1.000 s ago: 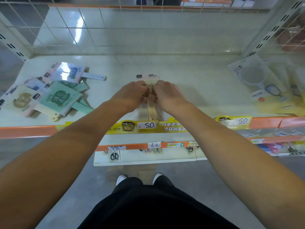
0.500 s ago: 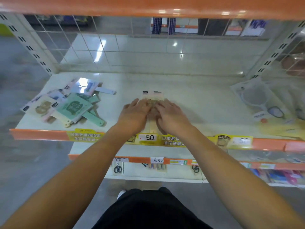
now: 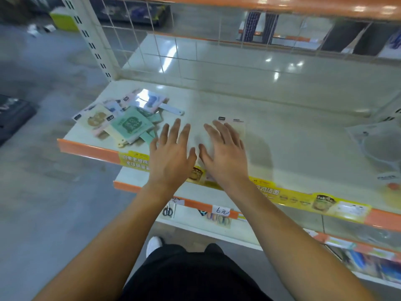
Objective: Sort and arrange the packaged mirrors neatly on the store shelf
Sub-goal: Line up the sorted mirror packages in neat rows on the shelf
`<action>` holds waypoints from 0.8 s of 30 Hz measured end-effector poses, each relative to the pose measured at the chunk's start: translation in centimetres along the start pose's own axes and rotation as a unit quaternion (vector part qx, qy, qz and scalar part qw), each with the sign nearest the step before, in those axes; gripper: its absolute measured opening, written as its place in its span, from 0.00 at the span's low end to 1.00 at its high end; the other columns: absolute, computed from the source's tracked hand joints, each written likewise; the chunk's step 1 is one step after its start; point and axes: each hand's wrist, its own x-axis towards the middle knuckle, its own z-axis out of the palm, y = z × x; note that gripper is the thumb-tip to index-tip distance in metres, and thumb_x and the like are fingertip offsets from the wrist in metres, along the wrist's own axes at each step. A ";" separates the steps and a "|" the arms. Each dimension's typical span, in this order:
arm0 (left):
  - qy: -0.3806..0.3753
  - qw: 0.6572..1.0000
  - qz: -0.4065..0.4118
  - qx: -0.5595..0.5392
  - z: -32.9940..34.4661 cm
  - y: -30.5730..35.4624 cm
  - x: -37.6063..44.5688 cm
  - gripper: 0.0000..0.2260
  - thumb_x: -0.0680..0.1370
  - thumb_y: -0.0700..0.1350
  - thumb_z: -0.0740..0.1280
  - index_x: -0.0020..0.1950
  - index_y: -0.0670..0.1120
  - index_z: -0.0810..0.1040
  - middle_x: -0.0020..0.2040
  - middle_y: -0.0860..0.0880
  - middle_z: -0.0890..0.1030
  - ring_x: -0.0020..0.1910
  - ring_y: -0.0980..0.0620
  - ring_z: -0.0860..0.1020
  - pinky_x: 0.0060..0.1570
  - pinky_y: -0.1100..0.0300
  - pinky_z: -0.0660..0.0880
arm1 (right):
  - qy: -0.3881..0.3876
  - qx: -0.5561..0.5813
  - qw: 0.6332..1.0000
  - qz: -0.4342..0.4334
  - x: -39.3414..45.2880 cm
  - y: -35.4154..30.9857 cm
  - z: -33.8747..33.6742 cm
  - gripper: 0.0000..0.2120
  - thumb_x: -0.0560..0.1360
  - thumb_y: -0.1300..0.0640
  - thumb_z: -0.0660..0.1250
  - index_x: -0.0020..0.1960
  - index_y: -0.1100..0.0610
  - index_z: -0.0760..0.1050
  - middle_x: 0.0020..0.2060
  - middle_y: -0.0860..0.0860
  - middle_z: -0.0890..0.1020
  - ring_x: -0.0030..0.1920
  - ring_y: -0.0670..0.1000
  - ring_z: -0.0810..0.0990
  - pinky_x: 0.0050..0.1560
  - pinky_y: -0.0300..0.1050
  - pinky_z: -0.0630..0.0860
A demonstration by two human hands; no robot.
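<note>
Black trousers and one white shoe (image 3: 154,245) fill the bottom of the frame, with your two bare forearms reaching up from the lower corners. Past them runs the orange shelf edge (image 3: 86,147) with its yellow price strip (image 3: 288,197). Your left hand (image 3: 171,154) and right hand (image 3: 223,153) lie side by side at mid-frame, thumbs nearly touching, fingers straight and spread, gripping nothing. Your right hand lies over a pale packaged mirror (image 3: 236,123) flat on the shelf; its top edge with a small dark label shows just beyond your fingertips. Whether the palm presses it or hovers, you cannot tell from this blurred view. Your left hand sits just beside that pack, over bare shelf. Left of centre, a loose heap of mirrors (image 3: 121,122) in green, cream and pink packs lies overlapping, one white handle poking right. At the right edge lies a clear round pack (image 3: 377,148). Behind all of it stands the wire back grid (image 3: 173,53).
</note>
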 end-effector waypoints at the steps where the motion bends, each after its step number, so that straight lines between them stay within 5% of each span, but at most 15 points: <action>1: 0.002 1.000 -0.014 -0.003 -0.2 -1.0 0.0 0.26 0.78 0.53 0.61 0.75 0.48 0.62 0.76 0.45 0.62 0.74 0.41 0.61 0.65 0.40 0.64 | -0.004 0.007 1.000 -0.002 0.3 -0.7 0.2 0.24 0.77 0.47 0.65 0.71 0.52 0.70 0.70 0.51 0.71 0.72 0.59 0.66 0.69 0.60 0.67; 9: 0.029 0.995 -0.087 -0.045 -0.9 -9.9 0.5 0.23 0.76 0.51 0.66 0.70 0.47 0.69 0.72 0.45 0.68 0.70 0.40 0.67 0.62 0.42 0.68 | -0.030 0.016 0.999 -0.033 3.3 -7.2 3.4 0.25 0.77 0.44 0.61 0.71 0.52 0.69 0.69 0.49 0.71 0.71 0.55 0.66 0.67 0.54 0.70; 24: -0.014 0.993 0.004 -0.118 -2.0 -23.9 6.7 0.21 0.76 0.49 0.65 0.68 0.45 0.70 0.72 0.44 0.68 0.69 0.39 0.67 0.59 0.41 0.70 | -0.141 -0.030 0.989 -0.033 9.1 -17.6 10.0 0.29 0.72 0.45 0.69 0.71 0.52 0.69 0.71 0.51 0.68 0.72 0.56 0.63 0.71 0.55 0.64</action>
